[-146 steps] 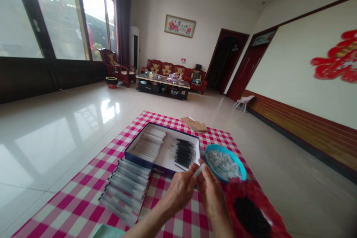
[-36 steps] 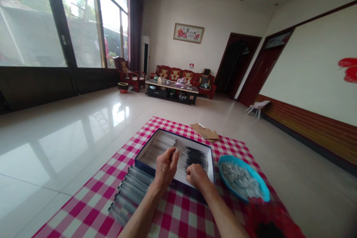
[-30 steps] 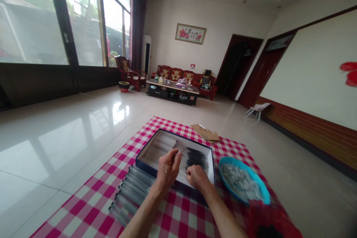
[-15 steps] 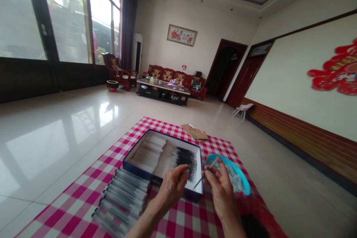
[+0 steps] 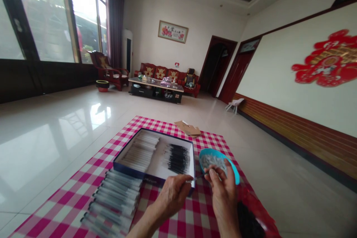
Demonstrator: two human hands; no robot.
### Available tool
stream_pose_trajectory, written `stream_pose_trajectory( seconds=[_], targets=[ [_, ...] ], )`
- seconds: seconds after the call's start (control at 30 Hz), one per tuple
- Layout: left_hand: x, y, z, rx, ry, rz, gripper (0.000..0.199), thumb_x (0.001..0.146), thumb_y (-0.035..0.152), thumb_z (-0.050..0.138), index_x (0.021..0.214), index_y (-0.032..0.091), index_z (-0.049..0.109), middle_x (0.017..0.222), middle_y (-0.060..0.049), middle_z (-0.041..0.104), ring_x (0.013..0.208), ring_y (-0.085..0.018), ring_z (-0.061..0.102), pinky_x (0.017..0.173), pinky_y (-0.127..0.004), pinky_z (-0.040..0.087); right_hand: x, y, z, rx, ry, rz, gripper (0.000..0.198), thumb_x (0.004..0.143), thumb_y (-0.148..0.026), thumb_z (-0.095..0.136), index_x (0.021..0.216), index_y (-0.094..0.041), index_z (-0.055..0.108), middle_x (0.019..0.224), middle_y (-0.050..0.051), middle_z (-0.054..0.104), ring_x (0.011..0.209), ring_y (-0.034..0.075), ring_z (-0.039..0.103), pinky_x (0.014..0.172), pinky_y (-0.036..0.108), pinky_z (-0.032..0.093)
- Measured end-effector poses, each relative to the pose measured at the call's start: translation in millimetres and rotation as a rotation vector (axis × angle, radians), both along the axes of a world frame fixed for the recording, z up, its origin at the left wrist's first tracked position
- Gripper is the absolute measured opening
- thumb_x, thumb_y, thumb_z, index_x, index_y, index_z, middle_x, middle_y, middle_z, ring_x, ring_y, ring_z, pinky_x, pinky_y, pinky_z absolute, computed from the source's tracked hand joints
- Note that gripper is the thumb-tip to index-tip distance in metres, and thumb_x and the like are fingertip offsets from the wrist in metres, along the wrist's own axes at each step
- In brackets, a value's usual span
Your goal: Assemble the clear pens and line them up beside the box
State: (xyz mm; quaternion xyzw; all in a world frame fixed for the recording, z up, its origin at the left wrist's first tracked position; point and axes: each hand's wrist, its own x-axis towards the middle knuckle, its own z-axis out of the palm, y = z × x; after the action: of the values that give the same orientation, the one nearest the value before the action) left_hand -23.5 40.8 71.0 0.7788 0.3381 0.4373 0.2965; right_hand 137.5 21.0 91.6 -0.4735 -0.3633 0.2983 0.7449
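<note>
A: Head view, lower centre of the frame. State the condition of both hands.

B: The left hand (image 5: 174, 193) is pinched on the near end of a thin refill (image 5: 195, 177). The right hand (image 5: 221, 189) has its fingertips closed on the far end of the same refill. A second ago both hands were down inside the box (image 5: 122, 158); half a second ago they had lifted clear with separate pieces. They now meet in front of the box's near right corner.

A: Where is the refill relative to the containers?

B: It is held in the air, just below the lower right corner of the box and to the left of the blue bowl (image 5: 232, 167). It touches nothing but the fingers.

A: What does the change indicate?

B: In my judgement, picking is finished and joining is in hand: the two pieces are brought end to end.

A: List the surrounding stock.

B: In the box, pale barrels (image 5: 141, 148) lie in the left half and dark refills (image 5: 177, 156) in the right half. The bowl at centre right holds small pale parts. A row of finished pens (image 5: 114, 200) lies at lower left on the checked cloth (image 5: 83, 208). A red bag (image 5: 256, 212) with dark contents sits at lower right; the contents are too blurred to identify. Flat cardboard (image 5: 188, 128) lies beyond the box.
</note>
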Motion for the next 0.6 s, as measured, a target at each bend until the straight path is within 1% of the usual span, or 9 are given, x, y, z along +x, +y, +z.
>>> stream_pose_trajectory(
  seconds=[0.1, 0.17, 0.23, 0.3, 0.37, 0.4, 0.5, 0.57, 0.6],
  targets=[
    [-0.4, -0.3, 0.1, 0.018, 0.011, -0.015, 0.028, 0.088, 0.019, 0.045, 0.104, 0.019, 0.069, 0.069, -0.002, 0.068, 0.061, -0.014, 0.06, 0.059, -0.021, 0.041, -8.1, -0.6, -1.0, -0.024, -0.051, 0.023, 0.07, 0.076, -0.037, 0.069, 0.138, -0.031, 0.035, 0.094, 0.0, 0.063, 0.081, 0.018, 0.065, 0.069, 0.03, 0.055],
    [-0.8, 0.2, -0.2, 0.023, 0.012, -0.011, 0.027, 0.088, 0.019, 0.046, 0.103, 0.018, 0.069, 0.068, -0.002, 0.067, 0.06, -0.013, 0.059, 0.058, -0.021, 0.039, -13.9, -0.6, -3.0, -0.04, -0.087, 0.025, 0.067, 0.076, -0.038, 0.068, 0.135, -0.028, 0.038, 0.093, 0.001, 0.064, 0.082, 0.019, 0.066, 0.07, 0.031, 0.055],
    [-1.0, 1.4, -1.0, 0.013, 0.009, -0.009, 0.027, 0.087, 0.019, 0.046, 0.101, 0.018, 0.07, 0.068, -0.002, 0.067, 0.058, -0.013, 0.058, 0.057, -0.02, 0.039, -19.2, 0.2, -7.2, -0.057, -0.118, 0.01, 0.056, 0.076, -0.041, 0.067, 0.125, -0.023, 0.048, 0.092, 0.003, 0.065, 0.081, 0.02, 0.066, 0.07, 0.032, 0.055],
    [-0.9, 3.0, -2.0, -0.004, -0.002, -0.005, 0.027, 0.088, 0.021, 0.046, 0.1, 0.017, 0.07, 0.067, -0.002, 0.067, 0.056, -0.012, 0.056, 0.056, -0.02, 0.038, -23.7, 1.9, -12.6, -0.078, -0.164, -0.014, 0.042, 0.078, -0.045, 0.063, 0.11, -0.019, 0.058, 0.091, 0.005, 0.068, 0.081, 0.021, 0.067, 0.071, 0.033, 0.055],
    [-0.7, 4.7, -2.5, -0.025, -0.027, 0.011, 0.028, 0.089, 0.025, 0.046, 0.1, 0.017, 0.07, 0.066, -0.002, 0.067, 0.055, -0.013, 0.056, 0.055, -0.02, 0.039, -28.1, 3.6, -16.2, -0.088, -0.263, -0.032, 0.034, 0.081, -0.046, 0.058, 0.098, -0.017, 0.063, 0.092, 0.008, 0.069, 0.084, 0.023, 0.067, 0.076, 0.035, 0.055],
    [-0.8, 5.5, -2.5, -0.036, -0.044, 0.02, 0.028, 0.089, 0.027, 0.046, 0.101, 0.017, 0.07, 0.066, -0.002, 0.067, 0.055, -0.013, 0.056, 0.056, -0.02, 0.039, -30.5, 4.0, -16.1, -0.083, -0.339, -0.028, 0.032, 0.083, -0.045, 0.056, 0.096, -0.017, 0.064, 0.094, 0.009, 0.07, 0.088, 0.023, 0.066, 0.079, 0.036, 0.054],
    [-1.8, 7.1, -1.1, -0.083, -0.097, 0.035, 0.031, 0.09, 0.031, 0.046, 0.103, 0.018, 0.07, 0.068, -0.002, 0.068, 0.058, -0.013, 0.057, 0.058, -0.021, 0.042, -36.3, -0.1, -5.4, -0.058, -0.606, 0.028, 0.029, 0.086, -0.039, 0.051, 0.097, -0.018, 0.068, 0.106, 0.011, 0.068, 0.099, 0.024, 0.063, 0.089, 0.037, 0.05],
    [-3.2, 7.6, 0.3, -0.116, -0.113, 0.055, 0.032, 0.09, 0.033, 0.045, 0.104, 0.018, 0.07, 0.066, -0.001, 0.067, 0.056, -0.013, 0.056, 0.056, -0.02, 0.041, -34.7, -11.4, 6.8, -0.065, -0.738, 0.03, 0.031, 0.087, -0.036, 0.049, 0.105, -0.019, 0.067, 0.111, 0.011, 0.067, 0.102, 0.023, 0.062, 0.089, 0.036, 0.05],
    [-4.0, 7.7, 1.2, -0.131, -0.112, 0.066, 0.033, 0.09, 0.034, 0.045, 0.104, 0.018, 0.07, 0.063, -0.001, 0.065, 0.054, -0.013, 0.054, 0.055, -0.02, 0.04, -30.9, -20.8, 11.9, -0.086, -0.787, 0.022, 0.032, 0.087, -0.035, 0.048, 0.108, -0.019, 0.066, 0.111, 0.011, 0.067, 0.1, 0.023, 0.063, 0.086, 0.034, 0.051]
  ],
)
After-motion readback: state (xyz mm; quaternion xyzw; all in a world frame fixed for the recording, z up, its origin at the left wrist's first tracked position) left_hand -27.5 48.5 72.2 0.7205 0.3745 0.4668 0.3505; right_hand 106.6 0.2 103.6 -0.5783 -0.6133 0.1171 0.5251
